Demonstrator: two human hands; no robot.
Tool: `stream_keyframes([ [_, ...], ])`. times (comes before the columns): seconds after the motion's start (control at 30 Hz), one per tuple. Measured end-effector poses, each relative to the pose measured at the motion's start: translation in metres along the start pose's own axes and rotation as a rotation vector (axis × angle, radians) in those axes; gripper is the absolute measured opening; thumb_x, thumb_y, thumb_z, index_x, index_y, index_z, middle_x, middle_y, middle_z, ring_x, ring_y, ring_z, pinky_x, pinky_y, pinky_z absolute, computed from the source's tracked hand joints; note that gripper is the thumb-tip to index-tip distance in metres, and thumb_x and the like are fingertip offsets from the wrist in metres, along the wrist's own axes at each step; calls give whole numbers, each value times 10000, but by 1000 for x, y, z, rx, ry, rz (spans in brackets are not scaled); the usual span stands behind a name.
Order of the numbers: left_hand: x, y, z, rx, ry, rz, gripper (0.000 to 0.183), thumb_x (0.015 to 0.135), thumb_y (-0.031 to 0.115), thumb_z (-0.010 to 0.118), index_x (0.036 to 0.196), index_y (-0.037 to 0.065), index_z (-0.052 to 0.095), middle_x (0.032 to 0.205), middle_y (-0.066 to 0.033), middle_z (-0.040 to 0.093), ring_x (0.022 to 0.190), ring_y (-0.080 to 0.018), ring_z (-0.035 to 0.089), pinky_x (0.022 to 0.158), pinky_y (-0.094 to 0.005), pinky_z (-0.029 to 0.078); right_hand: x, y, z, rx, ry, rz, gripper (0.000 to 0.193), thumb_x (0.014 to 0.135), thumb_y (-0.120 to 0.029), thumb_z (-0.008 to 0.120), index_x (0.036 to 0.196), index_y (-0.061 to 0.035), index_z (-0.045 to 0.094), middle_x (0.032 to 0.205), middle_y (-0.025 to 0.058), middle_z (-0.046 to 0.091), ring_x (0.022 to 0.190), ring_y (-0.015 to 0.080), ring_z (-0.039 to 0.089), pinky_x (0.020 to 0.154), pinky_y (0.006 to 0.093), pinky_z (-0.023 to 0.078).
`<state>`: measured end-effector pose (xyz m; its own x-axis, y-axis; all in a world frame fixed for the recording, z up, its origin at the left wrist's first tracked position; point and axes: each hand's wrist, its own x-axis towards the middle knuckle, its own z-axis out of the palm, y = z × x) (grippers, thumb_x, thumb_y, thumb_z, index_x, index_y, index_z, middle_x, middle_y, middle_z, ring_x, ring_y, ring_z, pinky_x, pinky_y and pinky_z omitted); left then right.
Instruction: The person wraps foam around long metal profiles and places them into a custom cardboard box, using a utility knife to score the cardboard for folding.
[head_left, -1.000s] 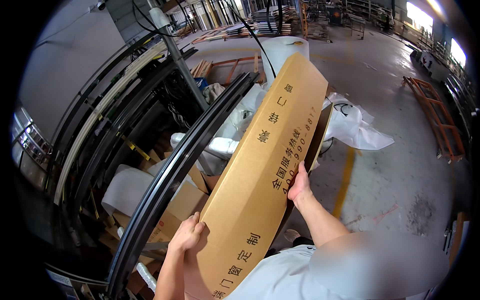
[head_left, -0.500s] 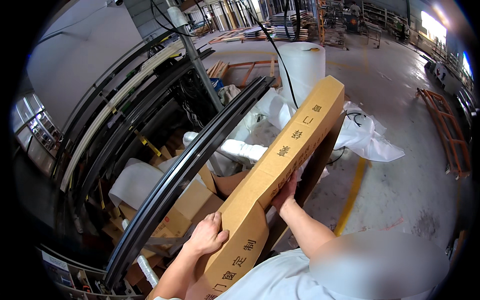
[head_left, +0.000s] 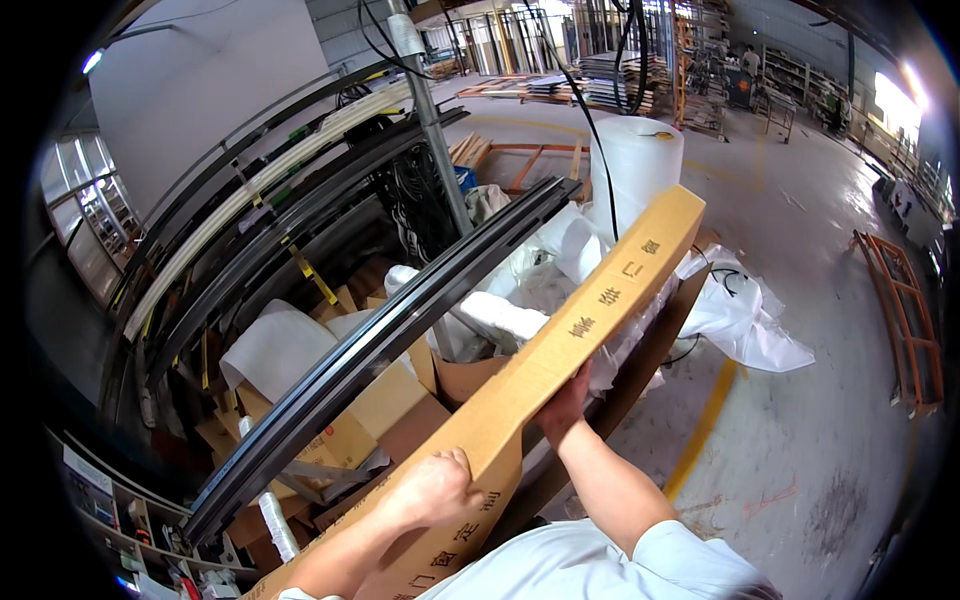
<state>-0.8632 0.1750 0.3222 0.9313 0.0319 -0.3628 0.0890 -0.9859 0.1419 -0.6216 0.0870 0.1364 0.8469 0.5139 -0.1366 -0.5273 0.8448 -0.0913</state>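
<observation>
A long brown cardboard box (head_left: pixel 560 345) with dark printing runs slantwise from my lower left to the far right, its far end raised. My left hand (head_left: pixel 440 488) is closed in a fist over the near part of it, at the crease between top and side panel; its fingertips are hidden. Farther along, my right hand (head_left: pixel 565 405) grips the box's right side from below, its fingers partly out of sight. Left of the box and roughly in line with it lies a long black metal profile (head_left: pixel 385 325).
Loose cardboard (head_left: pixel 390 405) and white wrapping (head_left: pixel 270 345) fill the space beneath the profile. Beyond the box stands a big white foam roll (head_left: pixel 637 165). White plastic sheeting (head_left: pixel 745 310) spreads over the floor on the right. A metal post (head_left: pixel 435 130) rises behind, and an orange frame (head_left: pixel 900 320) stands far right.
My left hand has shifted rightward across the box, from its left edge to the crease. The box's near part now lies farther left, with more top panel showing. My right hand keeps its hold.
</observation>
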Motion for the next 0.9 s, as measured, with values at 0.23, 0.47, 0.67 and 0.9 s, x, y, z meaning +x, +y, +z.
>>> stream_keyframes([
  [0.23,-22,12,23,-148,-56,34,359,892,236,634,845,-120,618,784,-295,667,788,-471,695,760,-508,578,-1,20,21,-197,-54,221,592,1067,-610,385,1334,-114,570,1124,159,684,1030,334,674,912,465,570],
  [0.47,-33,3,-11,-211,-59,-128,265,883,187,631,867,-71,689,808,-289,688,815,-449,712,766,-509,590,-69,-20,149,-1980,-630,-1114,1006,993,-729,430,1509,126,308,1551,316,379,1490,429,332,1230,528,244],
  [0.67,-55,-59,-66,-350,-101,78,236,878,171,639,864,-57,699,819,-283,680,760,-418,681,709,-476,556,-40,-35,195,-2037,-1453,-1279,633,912,-674,606,659,-94,582,715,111,619,683,279,636,768,437,527],
  [0.9,-100,-95,-109,-665,-31,-383,411,993,361,633,1042,-35,731,929,-195,733,867,-249,694,799,-392,540,-36,11,284,-2675,-1333,-413,660,982,-619,516,772,-46,765,816,210,737,842,387,728,785,472,577],
])
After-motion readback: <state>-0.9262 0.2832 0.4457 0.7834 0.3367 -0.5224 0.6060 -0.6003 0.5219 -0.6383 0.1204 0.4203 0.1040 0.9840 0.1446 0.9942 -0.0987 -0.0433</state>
